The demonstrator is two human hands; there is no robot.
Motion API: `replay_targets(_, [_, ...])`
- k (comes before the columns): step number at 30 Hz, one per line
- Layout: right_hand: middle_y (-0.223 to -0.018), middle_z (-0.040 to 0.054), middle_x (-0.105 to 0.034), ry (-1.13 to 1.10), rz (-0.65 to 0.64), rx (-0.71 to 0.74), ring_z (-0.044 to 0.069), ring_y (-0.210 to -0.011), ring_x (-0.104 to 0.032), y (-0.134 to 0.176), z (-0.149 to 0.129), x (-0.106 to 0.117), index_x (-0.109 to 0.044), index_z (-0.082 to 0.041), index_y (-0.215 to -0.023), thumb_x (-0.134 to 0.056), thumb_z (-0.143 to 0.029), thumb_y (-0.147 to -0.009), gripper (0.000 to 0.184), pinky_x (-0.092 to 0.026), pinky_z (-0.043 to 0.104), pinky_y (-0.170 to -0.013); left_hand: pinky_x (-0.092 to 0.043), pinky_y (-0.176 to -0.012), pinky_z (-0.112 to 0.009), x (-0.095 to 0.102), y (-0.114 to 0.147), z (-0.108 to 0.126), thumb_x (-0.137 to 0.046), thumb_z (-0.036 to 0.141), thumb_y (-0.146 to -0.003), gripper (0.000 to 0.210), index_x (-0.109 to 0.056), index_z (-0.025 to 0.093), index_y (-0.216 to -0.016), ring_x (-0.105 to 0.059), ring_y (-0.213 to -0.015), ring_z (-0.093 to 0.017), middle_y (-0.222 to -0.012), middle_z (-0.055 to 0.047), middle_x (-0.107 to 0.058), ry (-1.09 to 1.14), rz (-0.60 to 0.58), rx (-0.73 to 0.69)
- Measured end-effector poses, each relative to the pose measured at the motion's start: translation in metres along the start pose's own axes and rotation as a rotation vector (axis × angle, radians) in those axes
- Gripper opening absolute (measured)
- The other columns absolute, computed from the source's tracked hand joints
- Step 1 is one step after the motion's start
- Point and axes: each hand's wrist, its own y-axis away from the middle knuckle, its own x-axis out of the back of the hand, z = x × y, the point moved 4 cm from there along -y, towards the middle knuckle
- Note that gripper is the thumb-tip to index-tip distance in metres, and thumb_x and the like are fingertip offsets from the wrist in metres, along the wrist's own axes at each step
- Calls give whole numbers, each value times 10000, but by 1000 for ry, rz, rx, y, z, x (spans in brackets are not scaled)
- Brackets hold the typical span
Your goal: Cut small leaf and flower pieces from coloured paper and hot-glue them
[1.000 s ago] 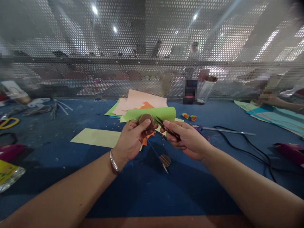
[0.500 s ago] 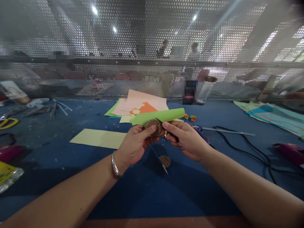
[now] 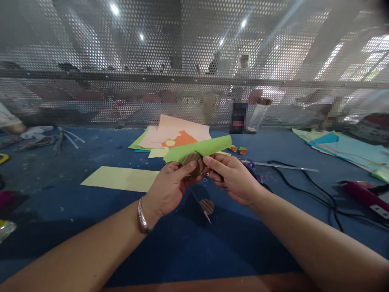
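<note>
My left hand (image 3: 170, 182) is closed around a round brown corrugated cardboard disc (image 3: 189, 161), its thumb pressed on the face. My right hand (image 3: 232, 174) grips a slim dark pointed tool (image 3: 199, 154), whose tip lies over the disc; its exact kind is hidden by the fingers. Below the hands, a thin blue-handled stick with a silvery tip (image 3: 206, 216) slants beside a second brown disc (image 3: 209, 205) on the table. I cannot tell whether the stick touches my left hand. Just behind the fingers is a curled green paper sheet (image 3: 203, 147).
A pale yellow paper strip (image 3: 121, 178) lies left, with pink paper (image 3: 179, 127) and orange paper (image 3: 185, 138) behind. Right are a blue glue gun (image 3: 252, 168), a black cord (image 3: 322, 192), a magenta tool (image 3: 361, 192) and blue paper (image 3: 349, 148). A perforated metal screen (image 3: 136, 97) stands behind.
The view has turned slightly right, so the table's things appear farther left. Both hands keep nearly the same hold on the disc and the dark tool.
</note>
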Motion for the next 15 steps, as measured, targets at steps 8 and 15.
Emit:
replay_targets(8, [-534, -100, -384, -30, 14, 17, 32, -448, -236, 0, -2, -1, -574, -168, -810, -738, -501, -866, 375, -128, 196, -404, -570, -722, -188, -1, -1, -1, -782, 231, -846, 90, -794, 182, -919, -676, -862, -120, -1002, -44, -750, 30, 40, 9])
replay_targets(15, [-537, -92, -374, -33, 5, 13, 36, -442, -231, -1, 0, 0, -573, -174, -787, -726, -497, -880, 369, -129, 193, -387, -574, -717, -199, -1, -1, -3, -779, 243, -848, 97, -803, 193, -928, -687, -866, -133, -997, -51, -760, 17, 40, -3])
